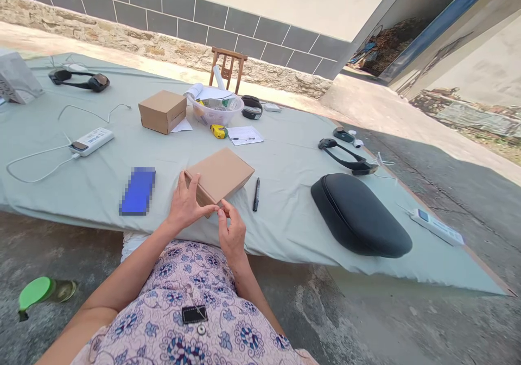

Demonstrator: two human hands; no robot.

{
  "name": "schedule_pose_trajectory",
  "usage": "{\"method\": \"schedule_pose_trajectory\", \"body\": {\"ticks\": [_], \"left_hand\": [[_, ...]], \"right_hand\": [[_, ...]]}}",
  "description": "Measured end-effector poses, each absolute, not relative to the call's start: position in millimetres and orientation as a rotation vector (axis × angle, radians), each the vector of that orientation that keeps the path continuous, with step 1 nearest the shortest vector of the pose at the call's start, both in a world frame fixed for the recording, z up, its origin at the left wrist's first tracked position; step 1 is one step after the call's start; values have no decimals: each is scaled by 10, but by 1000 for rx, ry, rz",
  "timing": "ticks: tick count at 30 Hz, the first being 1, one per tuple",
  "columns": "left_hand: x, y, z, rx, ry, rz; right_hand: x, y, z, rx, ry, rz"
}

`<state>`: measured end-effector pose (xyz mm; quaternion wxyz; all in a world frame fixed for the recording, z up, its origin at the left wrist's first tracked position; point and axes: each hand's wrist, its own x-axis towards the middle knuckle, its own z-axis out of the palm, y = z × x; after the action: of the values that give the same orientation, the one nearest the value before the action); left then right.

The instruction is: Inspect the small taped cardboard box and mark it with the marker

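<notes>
A closed brown cardboard box [222, 174] sits at an angle on the table in front of me. My left hand [186, 205] grips its left side, fingertips on the top edge and thumb stretched along the near face. At the near corner, my right hand [232, 229] pinches the box's edge between thumb and forefinger, close to the left thumb tip. Whether a flap or something small lies in that pinch is hidden. A black marker pen [256, 194] lies right of the box. To the left of my left hand is a blurred-out blue rectangle [137, 191].
Behind stand another cardboard box [161, 111], a plastic basket [215, 114] and a yellow tape measure [218, 131]. A black case [360, 215] and a black headset [348, 156] lie right. A power bank [91, 141] with cable is left. A green-lidded bottle [46, 290] is on the ground.
</notes>
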<state>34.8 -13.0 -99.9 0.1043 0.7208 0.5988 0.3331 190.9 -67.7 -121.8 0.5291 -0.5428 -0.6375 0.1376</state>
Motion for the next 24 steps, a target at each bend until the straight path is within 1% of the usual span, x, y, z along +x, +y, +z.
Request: {"method": "schedule_pose_trajectory", "body": {"ticks": [6, 12, 19, 24], "left_hand": [[357, -143, -1008, 2122, 1712, 1037], [324, -200, -933, 2305, 1523, 1100], [229, -188, -879, 2424, 1304, 1193], [94, -174, -825, 2458, 1171, 1136]], "right_hand": [[1889, -673, -1183, -1252, -1510, 395], [1912, -643, -1131, -1409, -1387, 409], [2112, -629, -1093, -1406, -1368, 493], [2357, -494, -1169, -1493, -1114, 506]]}}
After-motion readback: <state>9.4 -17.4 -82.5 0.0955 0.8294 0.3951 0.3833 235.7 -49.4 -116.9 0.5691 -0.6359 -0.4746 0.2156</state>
